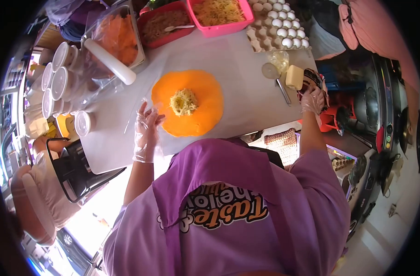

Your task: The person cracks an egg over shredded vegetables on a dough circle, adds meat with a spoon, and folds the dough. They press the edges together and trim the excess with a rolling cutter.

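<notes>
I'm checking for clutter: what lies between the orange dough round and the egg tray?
In the head view, bare tabletop separates the dough round from the egg tray.

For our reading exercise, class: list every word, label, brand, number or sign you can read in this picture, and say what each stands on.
"Taste": on the lilac shirt, upside down in this view.
Lettering next to it on the shirt: partly covered by the purple cloth; not readable with certainty.
Small marks on the dark appliance at the right: too small and blurred to read.
</notes>
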`<move>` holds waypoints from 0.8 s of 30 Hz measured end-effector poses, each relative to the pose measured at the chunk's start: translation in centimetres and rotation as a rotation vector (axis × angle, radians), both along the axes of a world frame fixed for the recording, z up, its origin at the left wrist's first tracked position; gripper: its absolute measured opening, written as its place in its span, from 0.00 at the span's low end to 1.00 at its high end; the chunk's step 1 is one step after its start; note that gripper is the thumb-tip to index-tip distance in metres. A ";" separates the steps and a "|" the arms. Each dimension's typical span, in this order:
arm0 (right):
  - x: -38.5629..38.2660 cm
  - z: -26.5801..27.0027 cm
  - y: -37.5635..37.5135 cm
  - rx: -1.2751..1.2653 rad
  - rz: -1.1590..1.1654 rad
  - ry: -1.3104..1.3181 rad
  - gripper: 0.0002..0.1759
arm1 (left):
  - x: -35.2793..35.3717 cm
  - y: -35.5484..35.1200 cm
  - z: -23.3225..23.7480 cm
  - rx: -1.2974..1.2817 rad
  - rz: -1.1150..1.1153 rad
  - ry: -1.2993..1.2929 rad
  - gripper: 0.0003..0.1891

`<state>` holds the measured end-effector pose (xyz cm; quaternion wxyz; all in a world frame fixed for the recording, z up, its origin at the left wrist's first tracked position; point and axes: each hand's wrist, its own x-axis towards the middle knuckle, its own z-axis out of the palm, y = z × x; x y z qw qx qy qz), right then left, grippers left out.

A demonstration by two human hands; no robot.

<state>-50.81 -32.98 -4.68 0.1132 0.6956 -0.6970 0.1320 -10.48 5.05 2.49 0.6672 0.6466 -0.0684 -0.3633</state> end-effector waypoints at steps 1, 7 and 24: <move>-0.2 -0.1 0.1 0.006 0.016 -0.004 0.25 | 0.4 0.8 -0.8 0.010 0.003 -0.041 0.34; -0.3 0.9 2.8 0.129 0.234 -0.021 0.33 | 1.8 3.6 -2.6 0.367 -0.130 -0.404 0.21; 8.5 8.4 3.9 0.073 0.664 -0.850 0.16 | -0.9 11.3 -7.5 0.630 -0.180 -1.178 0.31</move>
